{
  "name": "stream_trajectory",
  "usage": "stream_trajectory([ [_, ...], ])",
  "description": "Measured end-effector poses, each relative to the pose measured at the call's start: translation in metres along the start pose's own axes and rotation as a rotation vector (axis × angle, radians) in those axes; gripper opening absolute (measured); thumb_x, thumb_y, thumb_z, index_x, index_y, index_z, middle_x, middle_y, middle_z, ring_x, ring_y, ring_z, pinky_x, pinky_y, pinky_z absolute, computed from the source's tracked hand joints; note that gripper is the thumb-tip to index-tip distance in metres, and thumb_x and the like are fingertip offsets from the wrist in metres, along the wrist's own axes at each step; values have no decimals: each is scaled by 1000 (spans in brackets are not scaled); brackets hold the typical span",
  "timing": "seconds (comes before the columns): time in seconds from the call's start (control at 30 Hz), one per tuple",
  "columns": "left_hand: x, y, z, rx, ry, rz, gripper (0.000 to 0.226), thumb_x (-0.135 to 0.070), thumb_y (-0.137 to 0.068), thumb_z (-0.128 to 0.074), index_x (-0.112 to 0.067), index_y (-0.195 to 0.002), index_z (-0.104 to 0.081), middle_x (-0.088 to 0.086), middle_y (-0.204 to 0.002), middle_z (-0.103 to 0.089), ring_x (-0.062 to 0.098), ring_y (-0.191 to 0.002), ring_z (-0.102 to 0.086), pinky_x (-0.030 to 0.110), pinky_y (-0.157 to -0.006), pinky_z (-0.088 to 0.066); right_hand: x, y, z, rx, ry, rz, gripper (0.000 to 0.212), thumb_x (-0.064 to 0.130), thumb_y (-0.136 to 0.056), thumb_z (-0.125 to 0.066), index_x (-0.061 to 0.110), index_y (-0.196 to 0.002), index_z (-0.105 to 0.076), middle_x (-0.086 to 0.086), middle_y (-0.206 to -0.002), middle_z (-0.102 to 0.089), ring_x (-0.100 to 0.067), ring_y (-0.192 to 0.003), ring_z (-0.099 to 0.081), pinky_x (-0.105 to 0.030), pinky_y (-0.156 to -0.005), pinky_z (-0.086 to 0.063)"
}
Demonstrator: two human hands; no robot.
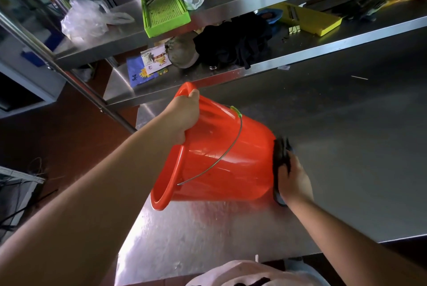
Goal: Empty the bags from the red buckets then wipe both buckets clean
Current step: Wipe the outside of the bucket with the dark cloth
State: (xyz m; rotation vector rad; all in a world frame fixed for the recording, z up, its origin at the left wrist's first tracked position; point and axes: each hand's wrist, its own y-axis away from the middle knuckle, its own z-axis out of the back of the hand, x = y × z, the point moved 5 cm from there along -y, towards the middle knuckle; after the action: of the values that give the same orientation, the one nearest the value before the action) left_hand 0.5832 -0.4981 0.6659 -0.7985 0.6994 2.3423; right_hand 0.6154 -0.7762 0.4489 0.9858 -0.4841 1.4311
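Bucket (221, 158) lies tipped on the table (346, 147), left hand (184, 114) clenched on its rim, right hand (293, 179) pressing a dark cloth (280, 149) against its base. Pushing hard could slide the bucket off the rim grip. No legible writing on it.

Red bucket (221, 156) tipped sideways on steel table, dark cloth (280, 158) against its base

We're in a commercial kitchen — steel worktable (346, 147), steel shelves (231, 11), green slicer (165, 6) and yellow slicer (309, 19) on them.
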Motion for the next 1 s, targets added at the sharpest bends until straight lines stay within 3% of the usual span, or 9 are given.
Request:
stream_trajectory([
  [0.07, 1, 3, -2, -7, 50, 56, 54, -52, -110, -40, -9, -131, -66, -6, -79, -49, 13, -71, -54, 26, -59, -44, -6, 2, -2, 15, -102, -127, 32, 34, -91, -40, 41, -122, -48, -8, -118, -67, -33, -95, -62, -37, -78, -42],
  [0.2, 2, 18, -7, -29, 320, 244, 52, -64, -100, -54, -16, -82, -61, 6, -63, -60, 18, -56, -66, 24, -51, -48, 1, 3, -9, -2, -346, -317, 44, 41, -83, -40, 41, -124, -53, -1, -113, -65, -27, -99, -61, -44, -92, -49],
  [0.27, -4, 17, -6, 43, 428, 228, 39, -48, -100, -61, -11, -93, -69, 1, -53, -69, 18, -46, -70, 25, -47, -56, 5, 0, -5, -9, -396, -366, 46, 41, -80, -40, 33, -123, -57, -6, -111, -66, -30, -99, -63, -49, -94, -52],
  [0.47, 10, 14, 1, 182, 299, 74, 26, -37, -99, -62, -32, -121, -74, 11, -99, -81, 27, -85, -80, 49, -84, -65, 18, -14, 10, -98, -380, -393, 48, 39, -80, -42, 28, -123, -61, -5, -104, -67, -31, -92, -64, -44, -86, -55],
  [0.6, 15, 16, -3, 156, 179, 34, 52, -51, -101, -47, -47, -152, -46, 11, -118, -75, 32, -102, -76, 56, -95, -61, 38, -14, 11, -115, -243, -269, 48, 32, -92, -43, 29, -138, -54, -13, -125, -66, -37, -111, -62, -41, -92, -47],
  [0.77, 1, 16, -12, 132, 159, 30, 47, -52, -102, -42, -42, -148, -50, 7, -103, -72, 27, -89, -72, 56, -96, -58, 104, 18, -2, -127, -206, 64, 42, 18, -97, -50, 18, -139, -54, -11, -133, -63, -34, -119, -58, -29, -84, -37],
  [0.87, -10, 14, -17, 136, 92, 8, 52, -50, -106, -39, -36, -156, -42, 8, -120, -69, 32, -104, -70, 54, -101, -57, 160, 56, -20, -72, -236, 366, 40, 14, -94, -54, 9, -134, -55, -12, -131, -61, -30, -124, -54, -34, -105, -40],
  [0.93, -14, 12, -20, 130, 47, -38, 51, -45, -109, -39, -26, -156, -44, 11, -129, -67, 26, -102, -69, 43, -89, -58, 178, 75, -33, -5, -211, 468, 48, 20, -96, -53, 11, -142, -49, -10, -144, -53, -25, -138, -43, -38, -116, -33],
  [1.0, -16, 11, -20, 142, 72, -87, 41, -37, -112, -40, -18, -147, -52, 5, -113, -71, 6, -76, -69, 28, -66, -57, 179, 76, -33, 0, -153, 537, 50, 22, -98, -54, 10, -147, -47, -12, -149, -49, -26, -143, -38, -41, -118, -32],
])
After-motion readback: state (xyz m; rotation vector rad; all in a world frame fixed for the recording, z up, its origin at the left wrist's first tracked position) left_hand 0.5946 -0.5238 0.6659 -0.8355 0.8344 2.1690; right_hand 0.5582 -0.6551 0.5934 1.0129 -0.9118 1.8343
